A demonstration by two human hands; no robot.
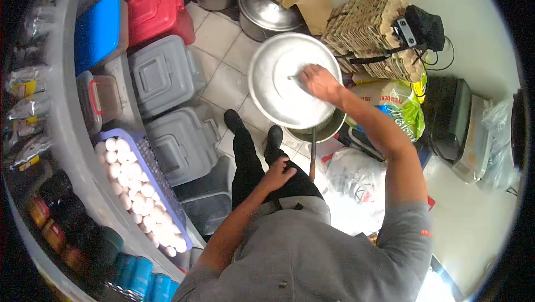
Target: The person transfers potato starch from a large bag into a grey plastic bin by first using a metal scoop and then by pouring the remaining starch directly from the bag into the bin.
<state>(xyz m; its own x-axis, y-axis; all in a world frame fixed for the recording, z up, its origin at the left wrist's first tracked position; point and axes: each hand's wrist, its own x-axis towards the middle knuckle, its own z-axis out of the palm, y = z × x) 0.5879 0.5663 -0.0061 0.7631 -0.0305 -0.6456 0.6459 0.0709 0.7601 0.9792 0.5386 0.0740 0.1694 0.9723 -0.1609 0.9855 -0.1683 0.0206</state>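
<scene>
My right hand (321, 83) is closed on the handle of a big round silver pot lid (273, 93). The lid sits off-centre over a metal pot (332, 129), whose near rim and part of the inside show below it. From under the lid's near edge a long thin handle (313, 160) with a brownish end sticks out towards me; what it belongs to is hidden. My left hand (277, 176) hangs in front of my thighs, loosely bent with its fingers apart and nothing visible in it.
Lidded grey bins (161, 73) and a red bin (156, 12) line the left. A purple basket of eggs (181, 213) rests on the shelf. Two more pots (267, 9) stand far ahead. A woven basket (365, 29) and plastic bags (356, 179) crowd the right.
</scene>
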